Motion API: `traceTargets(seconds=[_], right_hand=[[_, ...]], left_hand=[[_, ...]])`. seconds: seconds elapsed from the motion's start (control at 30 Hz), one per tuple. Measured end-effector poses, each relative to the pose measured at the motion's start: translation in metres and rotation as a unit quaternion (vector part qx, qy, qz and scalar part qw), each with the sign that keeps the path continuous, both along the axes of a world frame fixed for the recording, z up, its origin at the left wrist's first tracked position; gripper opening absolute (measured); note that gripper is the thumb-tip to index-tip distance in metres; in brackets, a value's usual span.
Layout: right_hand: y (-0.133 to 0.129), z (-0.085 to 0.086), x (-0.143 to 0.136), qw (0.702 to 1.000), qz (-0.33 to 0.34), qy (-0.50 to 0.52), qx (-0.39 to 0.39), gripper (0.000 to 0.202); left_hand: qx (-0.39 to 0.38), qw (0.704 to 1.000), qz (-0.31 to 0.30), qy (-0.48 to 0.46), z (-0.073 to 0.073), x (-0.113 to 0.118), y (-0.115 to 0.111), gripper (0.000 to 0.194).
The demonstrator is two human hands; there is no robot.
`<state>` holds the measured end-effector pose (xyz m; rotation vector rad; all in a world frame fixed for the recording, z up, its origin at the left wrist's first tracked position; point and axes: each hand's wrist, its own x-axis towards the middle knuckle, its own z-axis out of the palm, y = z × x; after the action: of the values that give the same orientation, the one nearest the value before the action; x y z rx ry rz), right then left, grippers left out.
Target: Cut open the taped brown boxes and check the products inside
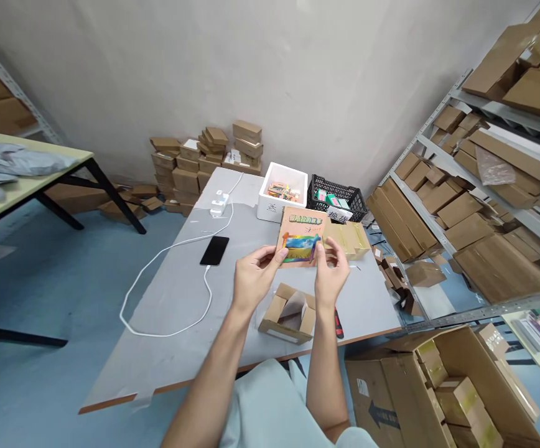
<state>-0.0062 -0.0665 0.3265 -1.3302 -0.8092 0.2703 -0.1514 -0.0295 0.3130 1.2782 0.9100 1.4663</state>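
Note:
Between my two hands a thin picture book [302, 231] is held up over the table, its pinkish cover with a colourful picture facing me. My left hand [256, 277] grips its lower left edge, thumb on the front. On the opposite edge my right hand [331, 270] pinches it, thumb also in front. Below the book stands a small open cardboard box [274, 311] with greyish wrapping inside. A red and black tool [339, 325] lies partly hidden by my right forearm. Behind the book sits a taped cardboard box [356, 239].
A white foam box [270, 208] and a black crate [358, 198] holding small goods stand at the table's back. A phone [214, 251] lies left on a white cable [158, 335]. At lower right is a large carton [391, 398] of boxes; shelves [438, 155] line the right.

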Motion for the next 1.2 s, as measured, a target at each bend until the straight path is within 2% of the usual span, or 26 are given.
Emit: traceTargets(seconds=[0.07, 0.17, 0.2, 0.27, 0.4, 0.47, 0.57, 0.6, 0.67, 0.73, 0.77, 0.87, 0.97, 1.03, 1.1, 1.2], right_hand=[[-0.006, 0.002, -0.006, 0.998, -0.024, -0.057, 0.009, 0.048], [-0.014, 0.005, -0.019, 0.996, 0.057, -0.07, -0.006, 0.051], [-0.016, 0.006, -0.023, 0.996, 0.068, -0.063, -0.013, 0.054], [-0.018, 0.008, -0.027, 0.998, 0.043, -0.051, -0.017, 0.058], [-0.019, 0.013, -0.016, 1.0, -0.021, -0.018, -0.007, 0.047], [-0.02, 0.013, -0.005, 1.0, -0.008, 0.017, 0.001, 0.05], [-0.024, 0.012, 0.007, 0.996, 0.047, 0.071, 0.009, 0.055], [-0.026, 0.012, 0.008, 0.995, 0.065, 0.08, 0.008, 0.056], [-0.029, 0.011, 0.008, 0.992, 0.091, 0.087, 0.007, 0.056], [-0.031, 0.011, 0.006, 0.991, 0.101, 0.091, 0.006, 0.056], [-0.03, 0.011, 0.004, 0.99, 0.102, 0.092, 0.006, 0.056], [-0.028, 0.01, 0.0, 0.993, 0.086, 0.083, 0.002, 0.057], [-0.03, 0.01, -0.005, 1.0, -0.014, -0.018, 0.006, 0.059], [-0.034, 0.011, -0.012, 0.991, -0.079, -0.107, 0.011, 0.055], [-0.039, 0.012, -0.022, 0.987, -0.065, -0.148, 0.005, 0.049], [-0.041, 0.016, -0.041, 0.99, 0.025, -0.135, -0.012, 0.049]], left_hand=[[0.049, 0.996, 0.06, 0.04, -0.001, 0.01, -0.003, 0.047], [0.137, 0.982, 0.1, 0.084, -0.001, 0.025, -0.012, 0.029], [0.163, 0.978, 0.095, 0.088, 0.0, 0.029, -0.016, 0.026], [0.202, 0.973, 0.068, 0.089, 0.0, 0.037, -0.023, 0.024], [0.241, 0.963, -0.009, 0.116, 0.004, 0.041, -0.031, 0.023], [0.224, 0.966, -0.004, 0.131, 0.006, 0.035, -0.028, 0.03], [0.135, 0.983, 0.048, 0.115, 0.007, 0.019, -0.016, 0.048], [0.096, 0.99, 0.036, 0.099, 0.006, 0.013, -0.012, 0.054], [0.022, 0.997, -0.036, 0.062, 0.004, 0.004, -0.006, 0.061], [-0.028, 0.995, -0.096, 0.025, 0.003, 0.0, -0.005, 0.058], [-0.038, 0.994, -0.103, 0.01, 0.003, 0.0, -0.007, 0.055], [-0.018, 0.997, -0.073, -0.011, 0.008, 0.006, -0.017, 0.042], [0.024, 1.0, -0.016, -0.004, 0.012, 0.012, -0.026, 0.028], [0.046, 0.998, 0.034, 0.002, 0.012, 0.014, -0.028, 0.022], [0.067, 0.995, 0.077, 0.008, 0.011, 0.013, -0.029, 0.018], [0.117, 0.988, 0.101, 0.018, 0.008, 0.013, -0.031, 0.015]])
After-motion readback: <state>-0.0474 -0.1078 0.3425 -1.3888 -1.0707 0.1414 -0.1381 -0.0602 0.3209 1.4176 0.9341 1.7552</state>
